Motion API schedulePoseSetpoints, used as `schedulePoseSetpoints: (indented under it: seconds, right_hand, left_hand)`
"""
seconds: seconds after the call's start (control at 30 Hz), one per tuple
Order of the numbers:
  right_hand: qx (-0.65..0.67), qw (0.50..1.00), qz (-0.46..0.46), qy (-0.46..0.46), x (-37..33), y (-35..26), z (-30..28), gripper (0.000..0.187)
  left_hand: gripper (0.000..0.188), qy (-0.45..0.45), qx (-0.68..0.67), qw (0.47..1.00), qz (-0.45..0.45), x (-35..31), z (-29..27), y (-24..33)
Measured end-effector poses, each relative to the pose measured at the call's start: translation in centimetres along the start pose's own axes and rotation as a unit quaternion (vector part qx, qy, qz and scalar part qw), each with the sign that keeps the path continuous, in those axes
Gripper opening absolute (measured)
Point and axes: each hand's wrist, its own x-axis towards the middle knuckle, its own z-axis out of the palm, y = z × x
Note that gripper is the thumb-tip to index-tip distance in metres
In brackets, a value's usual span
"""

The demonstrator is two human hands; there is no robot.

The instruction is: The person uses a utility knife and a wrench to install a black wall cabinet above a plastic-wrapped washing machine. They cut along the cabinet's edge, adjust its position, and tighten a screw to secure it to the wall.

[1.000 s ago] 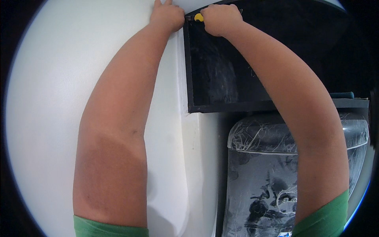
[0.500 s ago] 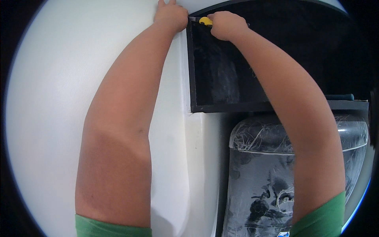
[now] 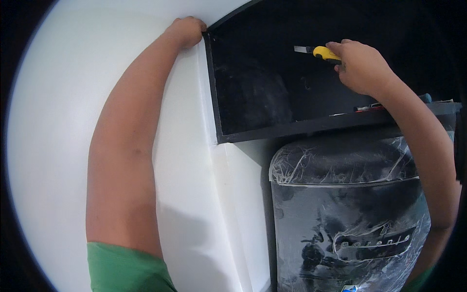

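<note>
My right hand (image 3: 364,66) is wrapped round a yellow and black utility knife (image 3: 325,53). Its silver blade points left, held up in front of the dark inside of a black recessed shelf (image 3: 272,130). My left hand (image 3: 186,32) is up at the top left corner of that shelf's black frame, against the white wall. The left fingers are curled at the edge; whether something thin is pinched in them is hidden.
Below the shelf stands a dark, rounded fridge (image 3: 340,209) covered in crinkled clear film. Several tools, including one with a blue-green handle (image 3: 425,98), lie along the shelf's bottom board at the right. A white wall (image 3: 63,121) fills the left side.
My right hand has drawn the knife away from the frame's corner, right and slightly down. My left hand stays by the corner, its raised fingers now curled in. The view has shifted.
</note>
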Motion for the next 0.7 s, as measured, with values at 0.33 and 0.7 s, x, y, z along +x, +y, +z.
schedulePoseSetpoints:
  seconds: [0.33,0.7]
  right_hand:
    - [0.063,0.996,-0.016,0.066,-0.3,-0.6,1.6,0.043]
    - [0.069,0.998,0.01,0.013,-0.9,-0.5,1.2,0.045]
  left_hand:
    - [0.03,0.03,-0.029,0.995,-0.091,0.5,0.5,3.0]
    - [0.031,0.022,-0.012,0.991,-0.134,1.3,0.1,3.7]
